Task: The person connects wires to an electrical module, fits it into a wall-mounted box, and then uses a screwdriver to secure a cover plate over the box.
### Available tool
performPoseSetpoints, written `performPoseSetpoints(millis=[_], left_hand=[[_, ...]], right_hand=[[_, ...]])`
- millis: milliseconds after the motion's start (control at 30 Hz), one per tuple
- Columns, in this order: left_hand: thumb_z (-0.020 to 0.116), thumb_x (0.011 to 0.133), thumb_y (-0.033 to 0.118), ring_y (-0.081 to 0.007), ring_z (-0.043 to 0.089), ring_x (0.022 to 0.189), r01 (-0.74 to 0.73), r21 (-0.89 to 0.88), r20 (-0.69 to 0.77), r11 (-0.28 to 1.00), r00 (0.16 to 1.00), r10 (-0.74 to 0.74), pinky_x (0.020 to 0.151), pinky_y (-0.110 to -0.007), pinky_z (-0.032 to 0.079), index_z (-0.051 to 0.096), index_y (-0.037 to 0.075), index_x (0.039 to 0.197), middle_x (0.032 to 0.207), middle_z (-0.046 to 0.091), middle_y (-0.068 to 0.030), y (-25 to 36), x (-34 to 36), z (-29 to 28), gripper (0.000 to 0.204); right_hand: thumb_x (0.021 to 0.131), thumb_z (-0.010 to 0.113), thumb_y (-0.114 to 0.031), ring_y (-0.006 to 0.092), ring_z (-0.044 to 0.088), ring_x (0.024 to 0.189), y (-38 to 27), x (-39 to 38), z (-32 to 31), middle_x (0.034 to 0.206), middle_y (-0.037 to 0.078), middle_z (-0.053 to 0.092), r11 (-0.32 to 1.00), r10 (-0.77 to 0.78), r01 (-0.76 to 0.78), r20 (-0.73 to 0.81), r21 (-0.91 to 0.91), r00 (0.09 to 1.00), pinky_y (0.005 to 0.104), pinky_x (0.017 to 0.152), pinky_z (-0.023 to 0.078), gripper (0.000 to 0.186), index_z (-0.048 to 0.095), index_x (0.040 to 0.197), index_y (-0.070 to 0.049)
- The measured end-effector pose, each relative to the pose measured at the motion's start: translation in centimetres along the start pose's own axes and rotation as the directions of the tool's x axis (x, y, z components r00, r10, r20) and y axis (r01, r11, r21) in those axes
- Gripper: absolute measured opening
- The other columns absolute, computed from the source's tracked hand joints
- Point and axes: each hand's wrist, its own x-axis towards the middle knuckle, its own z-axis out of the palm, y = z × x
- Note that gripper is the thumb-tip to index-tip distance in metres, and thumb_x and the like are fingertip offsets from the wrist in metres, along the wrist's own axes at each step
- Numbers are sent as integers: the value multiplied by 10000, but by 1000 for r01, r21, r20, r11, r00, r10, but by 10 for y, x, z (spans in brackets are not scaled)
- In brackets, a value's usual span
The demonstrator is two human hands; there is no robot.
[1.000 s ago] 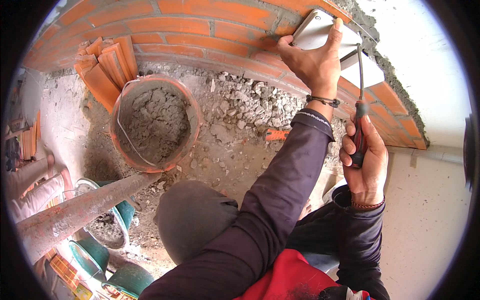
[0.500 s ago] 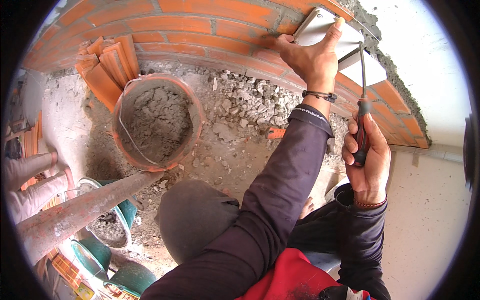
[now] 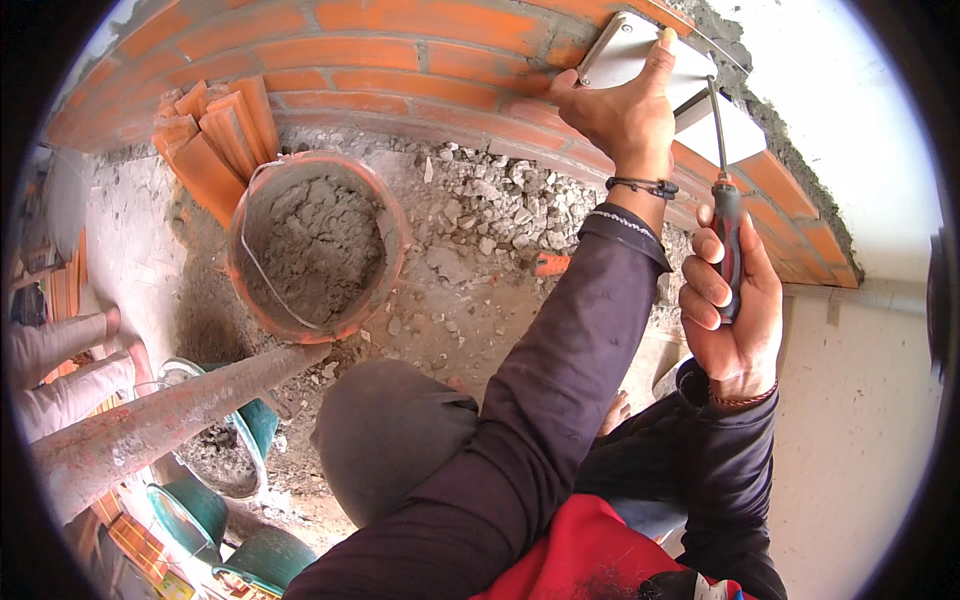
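The right hand (image 3: pixel 735 290) is closing firmly around the handle of a screwdriver (image 3: pixel 728 255), near 3 o'clock in the view, fingers wrapping one side and thumb lying along the other. The screwdriver is standing almost lengthwise up the view: its long axis is running from 6 o'clock to just short of 12, with the butt pointing down and the thin shaft pointing up. Its tip is meeting the 3 o'clock corner of a white plate (image 3: pixel 622 58); whether it is sitting in a screw cannot be told. The plate is lying at 1 o'clock against the brick wall (image 3: pixel 390 55), its long axis slanting from 10 to 4 o'clock. The left hand (image 3: pixel 625 120) is gripping the plate, thumb stretching over its face toward 12 o'clock and forefinger pressing at its 8 o'clock edge. A second plate (image 3: pixel 738 130) is showing just beside the first, at its 4 o'clock, with the shaft crossing before it. Rubble (image 3: pixel 510 195) is lying at 12 o'clock, while a bucket (image 3: pixel 392 215) is holding mortar (image 3: pixel 318 245) between 9 and 10.
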Motion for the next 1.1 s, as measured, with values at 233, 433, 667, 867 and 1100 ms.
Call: performPoseSetpoints(millis=[233,433,667,867,1100], left_hand=[[954,679,381,-305,435,1163,-24,114,-47,993,998,29,1021,-420,418,349,-111,1315,1218,409,-205,-14,2,2,1007],[958,657,428,-287,442,1161,-12,164,-26,986,1000,16,1013,-409,433,367,-75,1322,1248,422,-189,-16,4,2,1022],[936,679,426,-288,439,1177,-9,117,1,993,1000,9,1025,-406,426,366,-71,1331,1266,418,-189,-18,-2,-6,999],[918,698,424,-289,436,1191,4,101,10,995,1000,-5,1036,-404,419,365,-68,1340,1281,414,-189,-17,-3,-7,980],[897,720,422,-291,432,1208,1,87,22,996,1000,-3,1048,-402,412,364,-64,1349,1299,410,-188,-19,-2,-5,957]], right_hand=[[1072,443,-285,78,434,455,6,-11,24,719,34,578,868,-215,105,-177,-485,960,222,371,308,337,573,1154,16],[1030,550,-145,33,459,518,17,-12,36,750,16,586,619,-340,225,2,-753,941,188,452,353,282,560,1249,32],[1031,547,-152,29,471,564,18,0,47,768,-8,572,563,-311,166,-22,-810,950,194,484,370,277,571,1246,21],[1030,552,-158,28,475,567,20,3,47,762,-13,568,548,-328,165,-30,-820,944,195,489,374,271,574,1236,16],[1029,553,-169,33,480,557,21,6,48,757,-13,576,514,-335,141,-46,-846,941,200,489,378,270,573,1227,14]])
